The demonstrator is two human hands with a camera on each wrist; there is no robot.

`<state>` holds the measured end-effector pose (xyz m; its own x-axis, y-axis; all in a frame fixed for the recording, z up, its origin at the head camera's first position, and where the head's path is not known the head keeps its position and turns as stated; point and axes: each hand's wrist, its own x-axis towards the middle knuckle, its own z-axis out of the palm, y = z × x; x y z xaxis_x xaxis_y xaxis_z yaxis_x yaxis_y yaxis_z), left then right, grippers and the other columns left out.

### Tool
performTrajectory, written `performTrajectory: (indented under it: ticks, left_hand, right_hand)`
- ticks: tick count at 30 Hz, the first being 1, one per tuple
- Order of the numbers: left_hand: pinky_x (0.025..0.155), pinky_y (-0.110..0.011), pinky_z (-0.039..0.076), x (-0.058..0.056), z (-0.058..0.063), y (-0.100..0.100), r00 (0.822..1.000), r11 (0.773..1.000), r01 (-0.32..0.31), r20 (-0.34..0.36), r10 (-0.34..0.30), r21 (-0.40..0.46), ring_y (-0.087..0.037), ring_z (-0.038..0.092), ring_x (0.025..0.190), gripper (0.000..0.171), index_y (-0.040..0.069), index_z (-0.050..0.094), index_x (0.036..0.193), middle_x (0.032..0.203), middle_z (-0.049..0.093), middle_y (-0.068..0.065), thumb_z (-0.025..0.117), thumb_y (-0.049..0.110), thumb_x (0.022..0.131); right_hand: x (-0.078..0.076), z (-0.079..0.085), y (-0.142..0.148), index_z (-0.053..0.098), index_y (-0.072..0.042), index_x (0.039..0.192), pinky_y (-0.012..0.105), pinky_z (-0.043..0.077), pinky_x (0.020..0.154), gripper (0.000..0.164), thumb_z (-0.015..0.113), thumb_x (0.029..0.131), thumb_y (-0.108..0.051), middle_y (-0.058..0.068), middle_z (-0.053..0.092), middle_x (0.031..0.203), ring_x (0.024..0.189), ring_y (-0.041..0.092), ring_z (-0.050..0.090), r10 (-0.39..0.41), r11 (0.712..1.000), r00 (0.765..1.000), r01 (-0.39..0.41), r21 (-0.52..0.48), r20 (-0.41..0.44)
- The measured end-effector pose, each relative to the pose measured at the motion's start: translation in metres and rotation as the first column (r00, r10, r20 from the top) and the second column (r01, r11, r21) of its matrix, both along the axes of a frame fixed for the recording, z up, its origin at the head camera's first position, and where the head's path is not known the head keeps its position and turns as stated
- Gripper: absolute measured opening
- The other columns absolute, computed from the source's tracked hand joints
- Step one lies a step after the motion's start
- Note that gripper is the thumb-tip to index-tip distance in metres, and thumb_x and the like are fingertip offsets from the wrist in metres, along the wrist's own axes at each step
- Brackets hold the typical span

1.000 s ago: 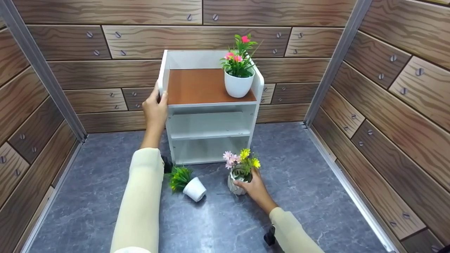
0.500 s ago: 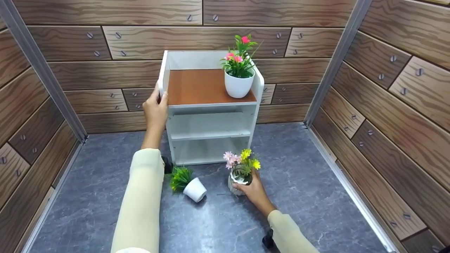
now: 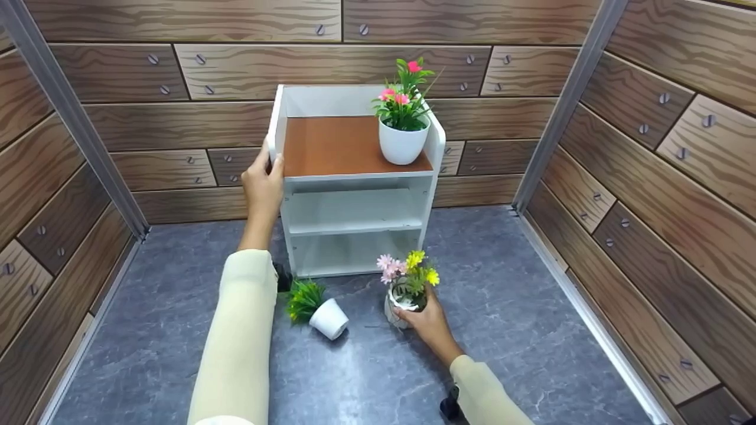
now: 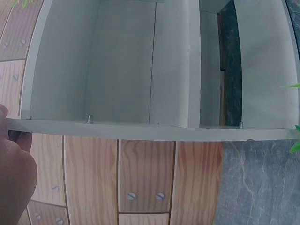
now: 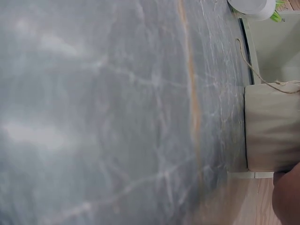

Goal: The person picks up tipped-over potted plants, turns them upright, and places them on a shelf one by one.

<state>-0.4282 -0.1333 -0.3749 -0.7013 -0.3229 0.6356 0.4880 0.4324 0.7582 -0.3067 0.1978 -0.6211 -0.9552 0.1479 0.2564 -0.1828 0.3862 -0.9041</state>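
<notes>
My left hand (image 3: 263, 183) grips the left side panel of a small white shelf unit (image 3: 354, 227) with a brown top. In the left wrist view the hand (image 4: 16, 173) holds the panel's edge. Low in front of the shelf, my right hand (image 3: 431, 319) holds the rim of a pale pot (image 3: 394, 313) with pink and yellow flowers, thumb at the near side and fingers behind. The right wrist view shows this pot (image 5: 269, 129) upright on the floor with a string round it. A white pot (image 3: 329, 319) with a grassy plant lies on its side to the left.
A white pot (image 3: 404, 144) with pink flowers stands on the right of the shelf's brown top. Wood-patterned walls (image 3: 336, 71) enclose the grey marbled floor (image 3: 502, 295) at the back and sides. Metal strips (image 3: 590, 330) run along the floor's edges.
Both hands keep their holds on the shelf and the pot. The right forearm has shifted very slightly; the pots and the shelf stay in place.
</notes>
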Motion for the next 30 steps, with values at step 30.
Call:
performTrajectory:
  ticks: [30]
  left_hand:
    - [0.094,-0.045,0.054,-0.001,-0.001,0.000,1.000,1.000,0.006,-0.020,-0.006,0.002,-0.028,0.066,0.105,0.045,0.005,0.054,0.144,0.124,0.067,-0.025,0.061,0.011,0.100]
  right_hand:
    - [0.007,0.082,-0.028,0.044,0.001,0.148,0.054,0.047,0.104,0.098,0.093,0.068,-0.025,0.031,0.059,0.133,0.124,0.044,0.057,-0.055,0.996,0.996,0.059,0.061,-0.064]
